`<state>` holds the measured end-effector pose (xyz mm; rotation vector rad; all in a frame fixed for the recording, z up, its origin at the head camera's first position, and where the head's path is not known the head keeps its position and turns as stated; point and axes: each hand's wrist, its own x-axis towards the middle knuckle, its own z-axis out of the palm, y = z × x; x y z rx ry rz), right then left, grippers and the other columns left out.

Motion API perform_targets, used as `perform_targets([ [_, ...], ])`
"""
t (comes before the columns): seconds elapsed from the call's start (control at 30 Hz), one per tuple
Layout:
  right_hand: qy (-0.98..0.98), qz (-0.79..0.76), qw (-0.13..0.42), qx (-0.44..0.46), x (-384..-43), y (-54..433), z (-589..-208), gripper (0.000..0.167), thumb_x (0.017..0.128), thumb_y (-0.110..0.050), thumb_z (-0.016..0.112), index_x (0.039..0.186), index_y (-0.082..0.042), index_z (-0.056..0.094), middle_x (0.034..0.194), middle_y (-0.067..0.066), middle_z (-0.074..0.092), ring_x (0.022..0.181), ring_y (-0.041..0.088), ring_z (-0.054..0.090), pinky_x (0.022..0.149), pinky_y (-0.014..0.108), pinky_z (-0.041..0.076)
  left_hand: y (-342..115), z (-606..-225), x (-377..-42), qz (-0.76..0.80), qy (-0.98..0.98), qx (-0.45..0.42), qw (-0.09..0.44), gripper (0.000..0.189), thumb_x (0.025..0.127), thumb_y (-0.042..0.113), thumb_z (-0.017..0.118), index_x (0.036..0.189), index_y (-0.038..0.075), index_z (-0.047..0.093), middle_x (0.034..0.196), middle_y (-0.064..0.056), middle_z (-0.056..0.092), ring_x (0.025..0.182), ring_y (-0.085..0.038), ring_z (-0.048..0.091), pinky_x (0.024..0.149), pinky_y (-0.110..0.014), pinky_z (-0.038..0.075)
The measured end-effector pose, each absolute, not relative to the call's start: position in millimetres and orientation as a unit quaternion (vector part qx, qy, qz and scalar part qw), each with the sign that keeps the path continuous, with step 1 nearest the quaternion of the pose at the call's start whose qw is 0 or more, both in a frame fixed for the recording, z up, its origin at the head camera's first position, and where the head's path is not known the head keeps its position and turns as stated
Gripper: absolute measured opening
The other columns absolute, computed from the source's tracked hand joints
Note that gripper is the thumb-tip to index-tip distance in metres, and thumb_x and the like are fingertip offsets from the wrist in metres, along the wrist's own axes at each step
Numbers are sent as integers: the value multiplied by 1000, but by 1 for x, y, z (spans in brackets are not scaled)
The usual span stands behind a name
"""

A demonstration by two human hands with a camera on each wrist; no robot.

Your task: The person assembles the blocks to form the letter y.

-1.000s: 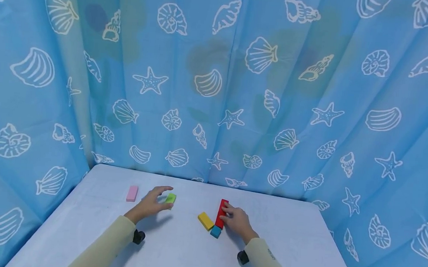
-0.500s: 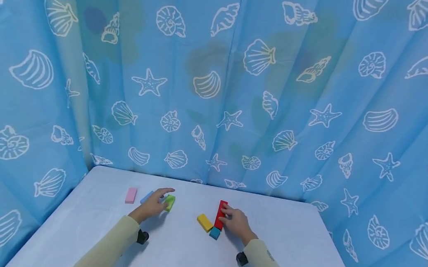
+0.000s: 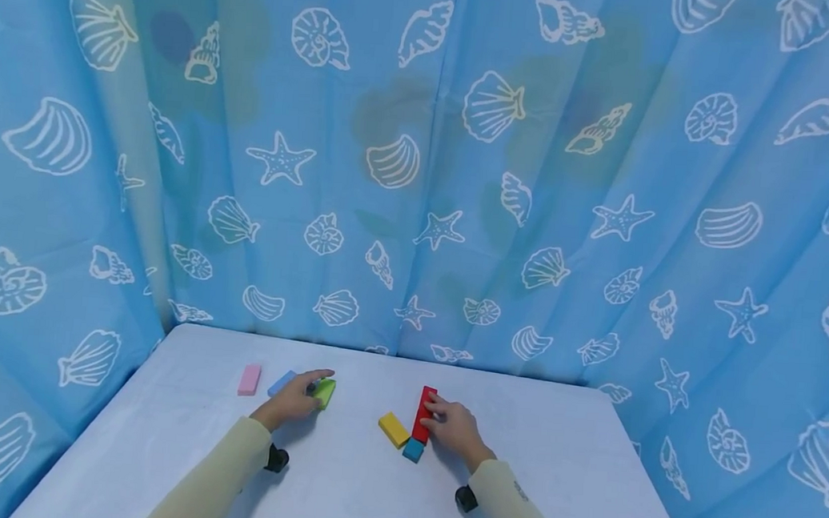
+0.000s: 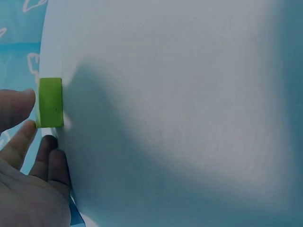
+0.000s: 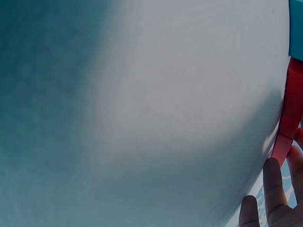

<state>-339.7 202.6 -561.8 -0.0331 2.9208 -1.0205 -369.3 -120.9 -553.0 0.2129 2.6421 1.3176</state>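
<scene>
A lime green block (image 3: 325, 395) lies beside my left hand (image 3: 292, 399). The index finger reaches past its far end, while the thumb lies at its left side. In the left wrist view, the thumb (image 4: 17, 108) and one fingertip come up to the edge of the green block (image 4: 51, 102); firm contact is not clear. My right hand (image 3: 458, 429) holds a long red block (image 3: 422, 417) from its right side, several fingers lying against it. A teal block (image 3: 413, 450) adjoins the red one's near end. In the right wrist view, fingertips (image 5: 273, 170) meet the red block (image 5: 289, 111).
Close to the teal block, a yellow block (image 3: 394, 430) lies at an angle. Partly hidden behind my left hand is a blue block (image 3: 281, 384), with a pink block (image 3: 250, 379) farther left. A blue shell-patterned curtain (image 3: 421, 171) surrounds the white table (image 3: 341, 487).
My left hand has shifted slightly right, uncovering the blue block, and its thumb no longer covers the green block's near part. The right hand and the blocks look still; the view has shifted slightly.
</scene>
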Motion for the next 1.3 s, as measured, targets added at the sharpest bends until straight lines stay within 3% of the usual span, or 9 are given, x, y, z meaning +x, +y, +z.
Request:
perform_targets([
  [0.27, 946, -324, 25, -14, -340, 201, -563, 49, 87, -21, 75, 135, -19, 62, 146, 0, 55, 136, 36, 45, 90, 44, 56, -122, -554, -370, 436, 893, 54, 98, 56, 90, 6, 60, 145, 16, 50, 149, -21, 45, 136, -43, 42, 112, -62, 31],
  [0.6, 948, -317, 23, -7, -342, 200, -562, 46, 89, -21, 74, 134, -20, 63, 147, -1, 54, 136, 36, 45, 95, 47, 54, -123, -553, -372, 423, 900, 51, 86, 57, 86, 8, 72, 140, 13, 55, 131, -18, 56, 108, -31, 55, 98, -54, 46],
  [1.17, 948, -318, 22, -25, -338, 203, -561, 50, 87, -20, 75, 135, -18, 62, 147, 3, 54, 135, 38, 45, 92, 46, 55, -122, -556, -369, 434, 895, 53, 87, 50, 85, 14, 76, 132, 6, 63, 118, -13, 63, 99, -24, 55, 87, -41, 51],
  [1.3, 948, -318, 22, -23, -338, 203, -561, 50, 87, -20, 75, 135, -18, 62, 147, 3, 54, 136, 38, 45, 93, 46, 55, -119, -557, -368, 432, 897, 40, 83, 49, 86, 19, 76, 132, 8, 63, 121, -13, 63, 102, -25, 55, 93, -45, 49],
])
